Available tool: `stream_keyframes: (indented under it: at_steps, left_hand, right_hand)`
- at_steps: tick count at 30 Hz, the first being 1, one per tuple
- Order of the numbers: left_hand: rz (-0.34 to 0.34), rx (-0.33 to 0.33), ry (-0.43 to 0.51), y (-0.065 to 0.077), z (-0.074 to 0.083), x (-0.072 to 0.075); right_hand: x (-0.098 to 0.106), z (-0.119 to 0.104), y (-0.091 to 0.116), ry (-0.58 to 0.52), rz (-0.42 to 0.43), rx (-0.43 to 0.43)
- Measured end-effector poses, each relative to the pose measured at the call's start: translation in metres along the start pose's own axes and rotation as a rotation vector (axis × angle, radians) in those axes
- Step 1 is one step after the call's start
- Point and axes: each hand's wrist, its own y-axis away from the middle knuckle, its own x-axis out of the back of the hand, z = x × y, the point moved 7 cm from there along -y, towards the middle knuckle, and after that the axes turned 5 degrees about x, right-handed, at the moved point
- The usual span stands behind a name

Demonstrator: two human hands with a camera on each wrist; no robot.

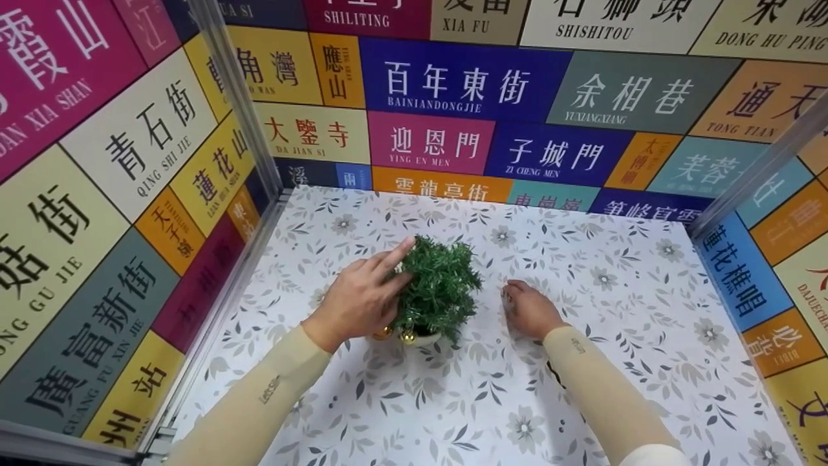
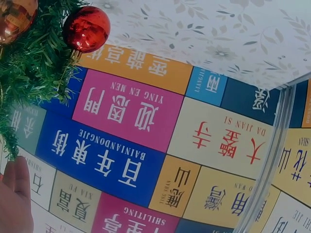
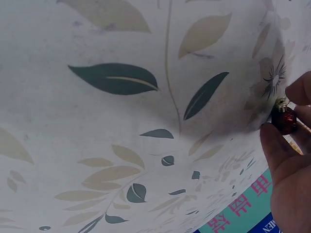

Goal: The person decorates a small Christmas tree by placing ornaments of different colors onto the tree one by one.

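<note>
A small green artificial Christmas tree [image 1: 443, 285] stands in a pale pot [image 1: 425, 338] on the table. My left hand [image 1: 365, 298] lies against its left side, the index finger stretched along the foliage and the thumb hidden. In the left wrist view, straight fingertips touch the tree's tip, and a red bauble [image 2: 87, 29] and a copper-gold bauble [image 2: 15, 19] hang among the branches. Gold baubles [image 1: 408, 335] show low on the tree near the pot. To the right of the tree, low over the table, my right hand [image 1: 532, 309] pinches a small dark red bauble [image 3: 285, 120] with a gold cap.
The table [image 1: 362, 414] has a white cover with a leaf and flower print. Panels of colourful street-name signs [image 1: 462, 81] rise behind it and along both sides. Metal posts [image 1: 242, 97] stand at the back corners.
</note>
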Motion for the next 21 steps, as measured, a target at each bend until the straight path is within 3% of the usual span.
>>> stream_keyframes:
  at_steps: [6, 10, 21]
  left_hand:
    - [0.007, -0.001, 0.001, -0.001, 0.001, -0.001]
    - [0.011, -0.001, 0.002, 0.0, 0.001, -0.001]
    - [0.008, -0.011, 0.018, -0.001, 0.005, 0.001]
  right_hand:
    - [0.018, -0.005, 0.005, -0.002, 0.177, 0.048]
    - [0.036, -0.023, 0.011, -0.004, 0.264, 0.088]
    - [0.08, -0.101, 0.045, -0.201, 0.289, 0.232]
